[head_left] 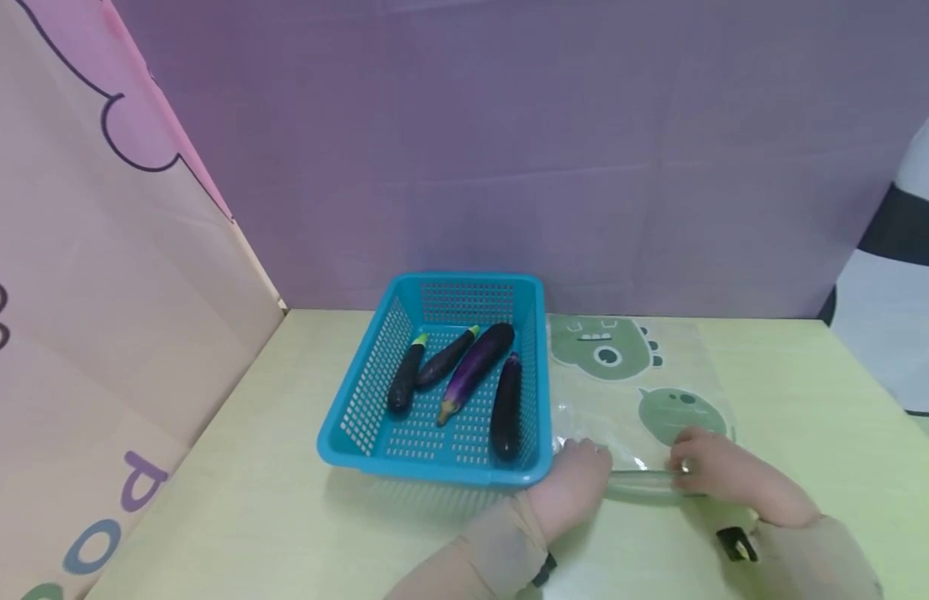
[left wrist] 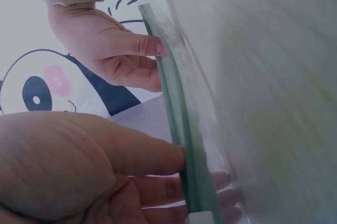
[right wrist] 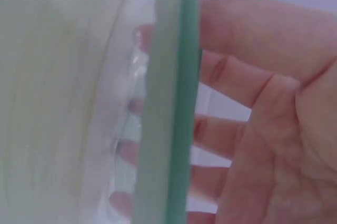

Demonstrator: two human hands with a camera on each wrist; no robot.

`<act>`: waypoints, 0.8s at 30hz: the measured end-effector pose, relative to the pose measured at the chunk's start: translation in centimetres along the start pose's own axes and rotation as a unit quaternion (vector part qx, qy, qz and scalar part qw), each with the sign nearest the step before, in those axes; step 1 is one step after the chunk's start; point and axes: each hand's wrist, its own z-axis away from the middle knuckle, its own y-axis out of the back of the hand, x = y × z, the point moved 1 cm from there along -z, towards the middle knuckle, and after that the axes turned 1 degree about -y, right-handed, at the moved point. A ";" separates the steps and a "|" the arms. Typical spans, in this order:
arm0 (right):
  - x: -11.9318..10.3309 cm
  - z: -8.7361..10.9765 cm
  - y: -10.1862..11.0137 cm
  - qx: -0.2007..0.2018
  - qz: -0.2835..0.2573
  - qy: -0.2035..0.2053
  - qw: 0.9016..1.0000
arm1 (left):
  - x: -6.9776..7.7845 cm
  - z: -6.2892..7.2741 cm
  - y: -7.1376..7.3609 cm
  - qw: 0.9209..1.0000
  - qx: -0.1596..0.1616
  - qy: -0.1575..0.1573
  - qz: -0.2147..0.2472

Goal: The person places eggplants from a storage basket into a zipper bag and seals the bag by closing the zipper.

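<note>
While the left hand (head_left: 576, 479) and right hand (head_left: 711, 462) pinch the green-edged clear plastic bag (head_left: 621, 417) beside the blue perforated basket (head_left: 442, 475), opening seems the step, likely needing its layers parted next.

Purple backdrop (head_left: 539, 150) behind a pale table (head_left: 254, 492), patterned cloth (head_left: 112, 283) alongside.

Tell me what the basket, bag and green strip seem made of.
Basket: probably moulded plastic, slightly glossy, from its uniform blue and regular holes. Bag: likely thin, shiny plastic film, being see-through with bright glints. Strip: perhaps flexible plastic, smooth, as it curves gently; blur leaves this open.
</note>
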 end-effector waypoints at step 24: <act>2.4 0.9 1.6 0.041 -0.067 -0.005 0.997 | 0.2 -0.5 0.7 0.989 0.089 0.114 0.015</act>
